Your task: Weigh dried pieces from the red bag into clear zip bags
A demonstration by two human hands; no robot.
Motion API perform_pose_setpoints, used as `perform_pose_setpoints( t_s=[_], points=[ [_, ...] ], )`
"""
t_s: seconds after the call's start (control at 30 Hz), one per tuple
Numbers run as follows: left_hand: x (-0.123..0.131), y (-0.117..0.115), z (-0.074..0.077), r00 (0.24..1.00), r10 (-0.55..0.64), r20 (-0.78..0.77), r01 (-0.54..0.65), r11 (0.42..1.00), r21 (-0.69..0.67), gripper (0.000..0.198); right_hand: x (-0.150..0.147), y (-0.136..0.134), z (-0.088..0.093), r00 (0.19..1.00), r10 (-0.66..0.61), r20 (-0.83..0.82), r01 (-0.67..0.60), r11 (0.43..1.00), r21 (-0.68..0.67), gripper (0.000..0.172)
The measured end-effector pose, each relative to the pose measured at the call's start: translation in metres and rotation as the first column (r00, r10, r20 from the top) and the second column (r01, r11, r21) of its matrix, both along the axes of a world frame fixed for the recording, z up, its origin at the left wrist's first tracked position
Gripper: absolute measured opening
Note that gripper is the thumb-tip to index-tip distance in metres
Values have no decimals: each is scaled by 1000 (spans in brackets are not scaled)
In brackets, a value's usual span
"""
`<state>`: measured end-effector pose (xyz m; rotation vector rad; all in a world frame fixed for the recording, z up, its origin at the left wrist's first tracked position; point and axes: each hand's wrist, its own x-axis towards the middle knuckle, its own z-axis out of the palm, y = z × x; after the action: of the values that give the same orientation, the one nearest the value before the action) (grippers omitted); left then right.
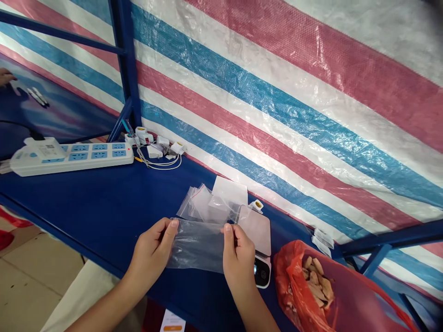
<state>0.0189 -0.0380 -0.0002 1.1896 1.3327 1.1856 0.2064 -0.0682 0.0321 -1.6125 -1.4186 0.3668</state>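
A clear plastic bag (199, 244) is stretched between my two hands above the blue table. My left hand (156, 246) pinches its upper left corner, thumb on top. At the upper right corner my right hand (238, 253) grips it the same way. The bag looks flat, with nothing visible inside. Just behind it lie more clear bags (199, 203) and a white sheet (230, 189). Beside my right hand sits a small digital scale (258, 235), its display partly covered by that hand. To the right, a red plastic bag (289, 276) stands open, holding brownish dried slices (318, 283).
A white power strip (100, 161) with a plugged-in adapter (46, 150) lies at the left. Chargers and cables (155, 150) are heaped by the blue frame post (126, 60). A striped tarp (277, 106) hangs behind the table. Another person's hand (5, 77) shows at far left.
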Motion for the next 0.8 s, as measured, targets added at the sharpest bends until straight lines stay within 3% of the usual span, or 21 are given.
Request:
perform_pose_setpoints(
  t_s=[0.13, 0.23, 0.3, 0.4, 0.5, 0.6, 0.63, 0.7, 0.8],
  points=[
    [-1, -1, 2, 1000, 10, 14, -10, 1000, -22, 52, 24, 2, 10, 981, -111, 157, 99, 991, 87, 43],
    [-2, -2, 3, 1000, -8, -3, 8, 1000, -13, 52, 59, 8, 15, 887, -343, 308, 294, 936, 195, 33],
    [-2, -2, 3, 999, -28, -22, 28, 1000, -9, 53, 78, 13, 15, 830, -405, 383, 341, 913, 225, 33],
    [-3, -1, 2, 998, -47, -35, 47, 999, -12, 54, 80, 22, 9, 783, -336, 523, 239, 939, 246, 35],
    [-2, -1, 3, 997, -57, -50, 56, 998, -14, 55, 58, 32, -3, 673, -253, 695, 143, 966, 213, 39],
    [-2, -1, 3, 997, -57, -52, 56, 998, -14, 54, 40, 41, -12, 595, -230, 770, 124, 973, 195, 20],
    [-2, -1, 3, 997, -60, -49, 59, 998, -12, 54, 38, 43, -13, 596, -244, 765, 125, 969, 211, 13],
    [-3, -1, 3, 995, -85, -52, 84, 996, -6, 53, 42, 45, -10, 635, -298, 713, 137, 951, 275, 15],
    [-2, 4, 15, 982, -157, -106, 163, 985, 60, 50, 58, 42, 2, 728, -389, 565, 169, 900, 402, 12]
  ],
)
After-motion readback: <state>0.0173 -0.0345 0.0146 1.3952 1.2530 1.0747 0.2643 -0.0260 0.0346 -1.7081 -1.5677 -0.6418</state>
